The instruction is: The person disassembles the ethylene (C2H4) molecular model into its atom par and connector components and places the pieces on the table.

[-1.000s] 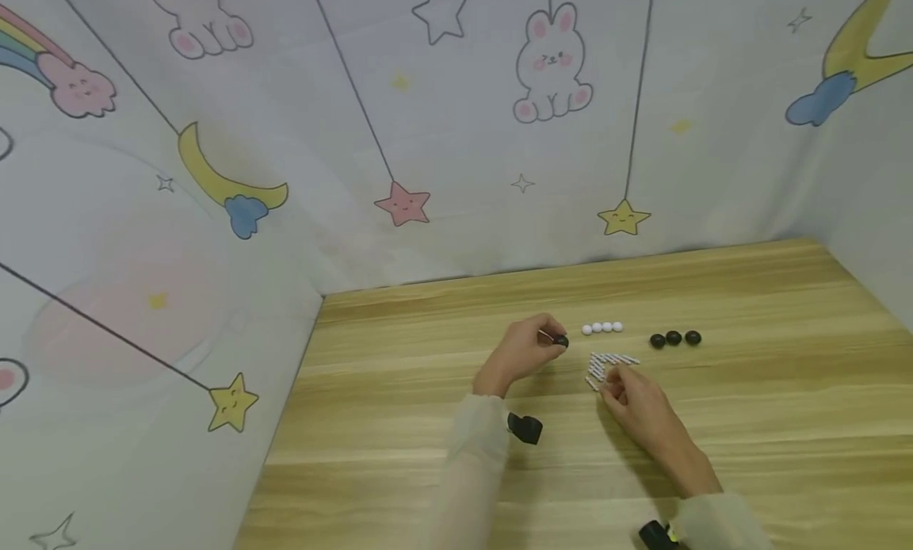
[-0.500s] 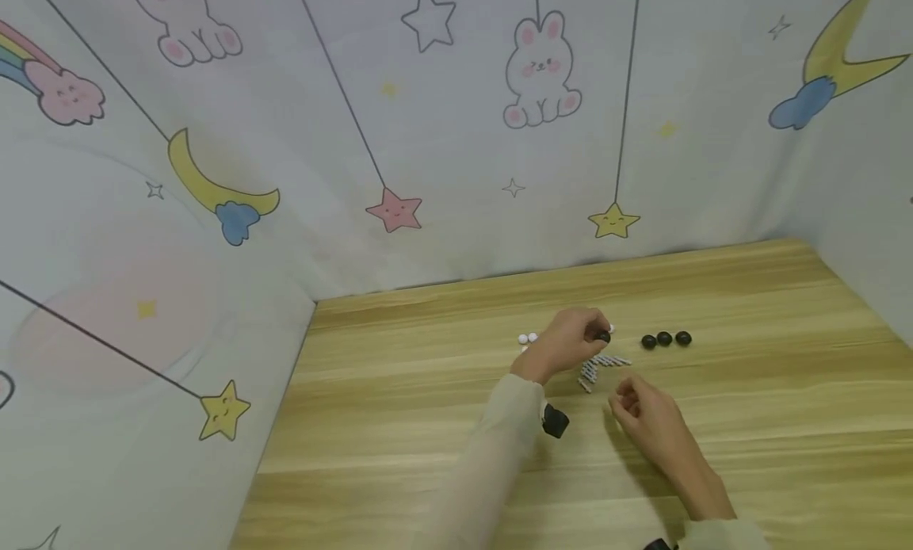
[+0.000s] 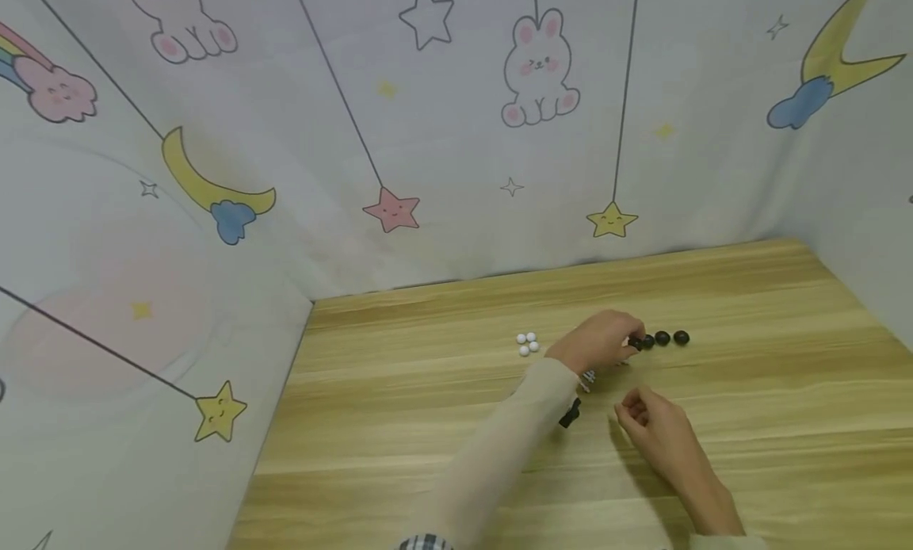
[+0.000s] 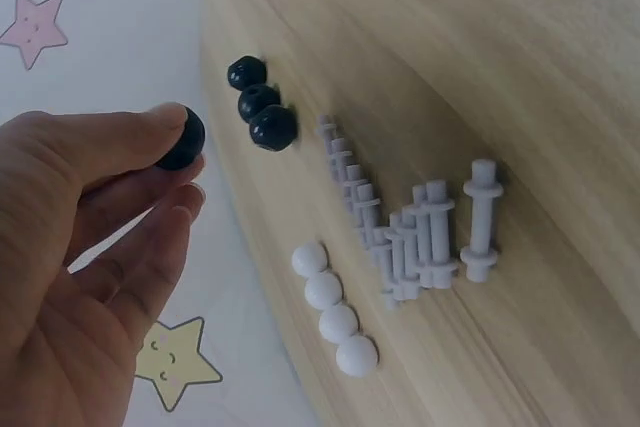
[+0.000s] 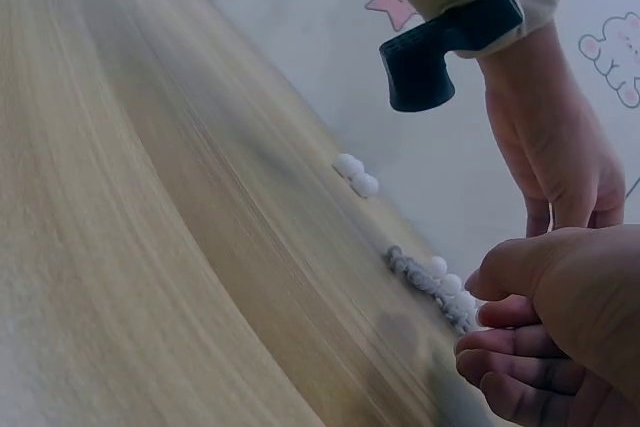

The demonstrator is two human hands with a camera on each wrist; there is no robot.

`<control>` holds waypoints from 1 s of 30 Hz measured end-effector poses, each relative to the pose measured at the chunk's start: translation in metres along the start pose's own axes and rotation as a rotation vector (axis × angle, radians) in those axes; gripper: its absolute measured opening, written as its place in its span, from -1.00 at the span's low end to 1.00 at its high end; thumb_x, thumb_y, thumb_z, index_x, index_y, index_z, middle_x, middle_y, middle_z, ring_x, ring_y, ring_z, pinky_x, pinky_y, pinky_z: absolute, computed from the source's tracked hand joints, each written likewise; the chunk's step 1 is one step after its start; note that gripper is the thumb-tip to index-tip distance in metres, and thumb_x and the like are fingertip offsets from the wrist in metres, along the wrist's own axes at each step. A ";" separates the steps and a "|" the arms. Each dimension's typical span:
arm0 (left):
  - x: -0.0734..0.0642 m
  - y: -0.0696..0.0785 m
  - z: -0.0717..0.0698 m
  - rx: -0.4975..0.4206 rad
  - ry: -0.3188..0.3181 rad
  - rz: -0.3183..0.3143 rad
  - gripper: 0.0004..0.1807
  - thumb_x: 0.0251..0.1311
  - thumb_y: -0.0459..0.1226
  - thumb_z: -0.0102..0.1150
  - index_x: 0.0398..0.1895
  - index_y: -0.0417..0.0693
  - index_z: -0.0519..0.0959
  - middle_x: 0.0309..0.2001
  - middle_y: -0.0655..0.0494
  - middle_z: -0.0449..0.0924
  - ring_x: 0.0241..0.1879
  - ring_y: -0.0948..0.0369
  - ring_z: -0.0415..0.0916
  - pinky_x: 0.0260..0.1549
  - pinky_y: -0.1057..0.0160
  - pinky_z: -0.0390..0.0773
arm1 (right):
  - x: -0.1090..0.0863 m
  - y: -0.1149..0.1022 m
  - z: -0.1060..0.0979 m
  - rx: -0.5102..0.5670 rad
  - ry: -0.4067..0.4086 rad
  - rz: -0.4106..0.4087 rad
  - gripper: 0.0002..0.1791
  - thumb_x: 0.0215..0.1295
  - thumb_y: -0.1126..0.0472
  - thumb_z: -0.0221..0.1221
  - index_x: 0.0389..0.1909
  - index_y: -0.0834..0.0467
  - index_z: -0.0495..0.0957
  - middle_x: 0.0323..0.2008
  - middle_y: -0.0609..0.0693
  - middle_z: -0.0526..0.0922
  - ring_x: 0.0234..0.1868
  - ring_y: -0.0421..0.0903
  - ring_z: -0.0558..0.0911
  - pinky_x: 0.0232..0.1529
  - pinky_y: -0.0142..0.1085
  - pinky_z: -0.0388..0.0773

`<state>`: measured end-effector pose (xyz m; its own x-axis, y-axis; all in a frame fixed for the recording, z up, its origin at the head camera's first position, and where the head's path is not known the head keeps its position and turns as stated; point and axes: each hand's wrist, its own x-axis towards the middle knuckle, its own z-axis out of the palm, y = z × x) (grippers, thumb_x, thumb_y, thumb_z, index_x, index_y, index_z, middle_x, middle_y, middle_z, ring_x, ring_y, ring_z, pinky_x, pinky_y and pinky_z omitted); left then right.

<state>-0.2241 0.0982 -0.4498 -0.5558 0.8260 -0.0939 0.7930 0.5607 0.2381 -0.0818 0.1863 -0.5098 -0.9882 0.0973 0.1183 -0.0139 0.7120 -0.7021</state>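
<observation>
In the head view my left hand [image 3: 599,342] reaches across the table and pinches a black bead [image 4: 185,142] between thumb and fingers. This bead is close to the left end of a row of 3 black beads [image 3: 662,338]. Nearer to me, my right hand [image 3: 659,435] hovers with loosely curled fingers and nothing visible in them. Grey-white rods with collared ends [image 4: 482,219] lie in a slanted line, partly hidden by my left arm in the head view. Beside them, in the left wrist view, runs a row of several white balls [image 4: 338,323].
A separate cluster of several white balls [image 3: 526,344] sits left of my left forearm. The wood-grain table [image 3: 371,423] meets a patterned white wall cloth [image 3: 456,154] behind and at both sides. A black wrist camera [image 5: 425,67] is strapped on my left wrist.
My left hand has moved right with the black bead, over the white row to the black row. My right hand has drawn back from the rods, slightly toward me.
</observation>
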 end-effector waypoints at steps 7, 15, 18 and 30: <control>0.012 0.003 0.010 0.064 -0.002 0.055 -0.79 0.33 -0.19 0.11 -0.02 0.09 0.60 -0.05 0.31 0.59 -0.06 0.44 0.48 -0.05 0.56 0.40 | -0.004 0.004 0.001 0.015 -0.023 0.028 -0.93 0.27 0.23 0.19 -0.34 0.17 0.55 -0.45 -0.06 0.61 -0.41 -0.22 0.55 -0.39 -0.37 0.50; 0.020 0.014 0.014 0.109 -0.016 0.045 -0.75 0.37 -0.18 0.05 0.06 0.21 0.57 -0.04 0.34 0.52 -0.06 0.44 0.45 -0.09 0.55 0.41 | -0.005 0.005 0.001 0.019 -0.017 0.042 -0.93 0.28 0.23 0.18 -0.33 0.16 0.55 -0.45 -0.06 0.62 -0.40 -0.21 0.57 -0.39 -0.37 0.50; 0.024 0.016 0.015 0.155 -0.006 0.047 -0.75 0.39 -0.17 0.02 0.07 0.22 0.55 -0.03 0.35 0.51 -0.03 0.42 0.44 -0.06 0.55 0.40 | -0.004 0.005 0.002 0.024 -0.015 0.040 -0.93 0.28 0.23 0.18 -0.32 0.16 0.55 -0.45 -0.06 0.62 -0.39 -0.21 0.57 -0.39 -0.37 0.51; 0.032 0.019 0.028 0.310 -0.026 0.045 -0.83 0.40 -0.09 -0.01 -0.04 0.25 0.52 -0.09 0.41 0.50 -0.04 0.40 0.39 -0.03 0.51 0.37 | -0.003 0.004 0.006 0.015 0.001 0.027 -0.94 0.24 0.26 0.21 -0.32 0.18 0.56 -0.46 -0.05 0.63 -0.40 -0.22 0.57 -0.38 -0.38 0.52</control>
<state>-0.2201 0.1367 -0.4752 -0.5152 0.8492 -0.1159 0.8571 0.5113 -0.0630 -0.0795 0.1845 -0.5172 -0.9881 0.1171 0.1000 0.0104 0.6984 -0.7156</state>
